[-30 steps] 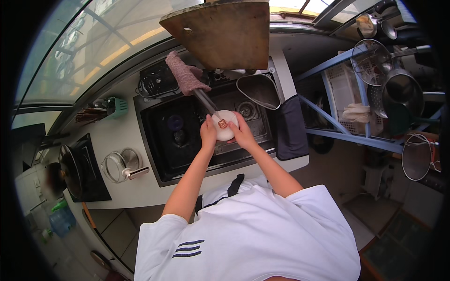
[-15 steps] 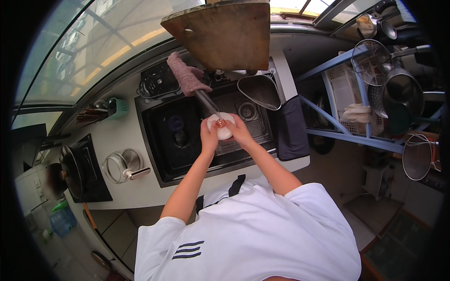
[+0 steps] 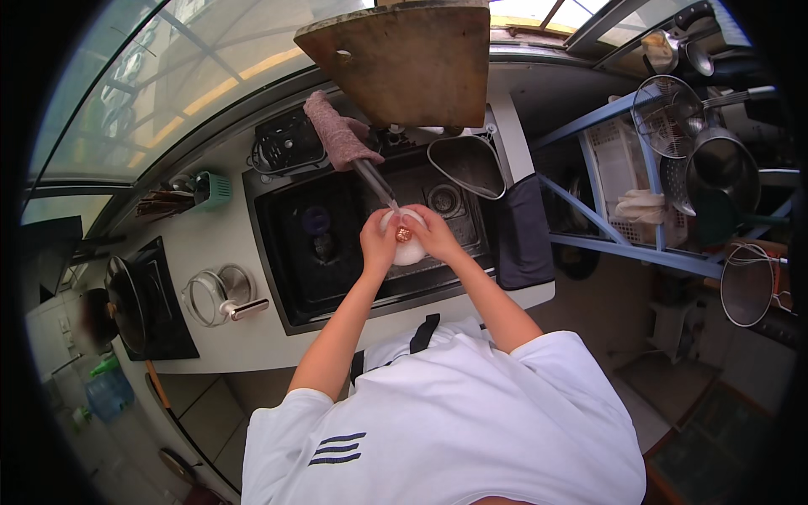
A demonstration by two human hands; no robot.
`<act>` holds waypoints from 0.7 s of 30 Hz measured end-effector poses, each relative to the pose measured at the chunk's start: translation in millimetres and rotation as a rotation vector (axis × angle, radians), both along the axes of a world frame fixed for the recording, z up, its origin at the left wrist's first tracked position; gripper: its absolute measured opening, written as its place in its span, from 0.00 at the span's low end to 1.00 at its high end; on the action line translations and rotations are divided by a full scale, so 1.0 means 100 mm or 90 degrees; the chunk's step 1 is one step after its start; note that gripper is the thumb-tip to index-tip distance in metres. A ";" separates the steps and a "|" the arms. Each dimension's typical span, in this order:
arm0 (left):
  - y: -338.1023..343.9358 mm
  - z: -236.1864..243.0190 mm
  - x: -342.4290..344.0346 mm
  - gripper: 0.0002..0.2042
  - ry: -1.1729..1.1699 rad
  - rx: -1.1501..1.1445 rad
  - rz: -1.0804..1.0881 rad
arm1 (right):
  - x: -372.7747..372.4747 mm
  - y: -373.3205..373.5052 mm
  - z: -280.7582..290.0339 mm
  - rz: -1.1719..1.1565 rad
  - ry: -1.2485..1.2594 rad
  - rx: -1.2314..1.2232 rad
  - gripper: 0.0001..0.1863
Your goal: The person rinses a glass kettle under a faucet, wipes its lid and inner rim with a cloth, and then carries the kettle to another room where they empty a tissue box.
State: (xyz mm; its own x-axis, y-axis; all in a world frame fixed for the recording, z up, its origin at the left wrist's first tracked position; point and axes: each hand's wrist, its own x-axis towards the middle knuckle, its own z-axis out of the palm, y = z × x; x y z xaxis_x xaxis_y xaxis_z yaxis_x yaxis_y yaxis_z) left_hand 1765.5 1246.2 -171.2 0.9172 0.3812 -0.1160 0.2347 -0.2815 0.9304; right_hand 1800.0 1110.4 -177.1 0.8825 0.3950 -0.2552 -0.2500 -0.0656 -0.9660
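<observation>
Under the faucet [image 3: 375,180], over the black sink [image 3: 290,290], I hold a round white lid [image 3: 410,253] with a copper-coloured knob at its middle. My left hand [image 3: 378,241] grips the lid's left side. On the opposite side, my right hand [image 3: 437,235] closes around the rim. The fingers of both hands meet near the far part of the lid, close below the spout, and hide some of it. A pink cloth [image 3: 335,135] is wrapped around the faucet's upper part.
A wooden cutting board [image 3: 412,63] stands behind the sink. A dark cloth [image 3: 523,240] hangs over its right edge, near a strainer [image 3: 465,167]. Left on the counter are a glass lid [image 3: 204,298] and a stove with a pan [image 3: 126,307]. Blue shelving [image 3: 606,225] stands right.
The lid is turned and tilted in my hands, its knob now lower and slightly right. My fingers have shifted to the far rim, nearer the spout.
</observation>
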 end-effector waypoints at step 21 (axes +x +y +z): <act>0.14 -0.16 0.01 0.17 0.185 -0.578 0.202 | 0.01 0.19 0.27 -0.151 0.248 0.025 0.17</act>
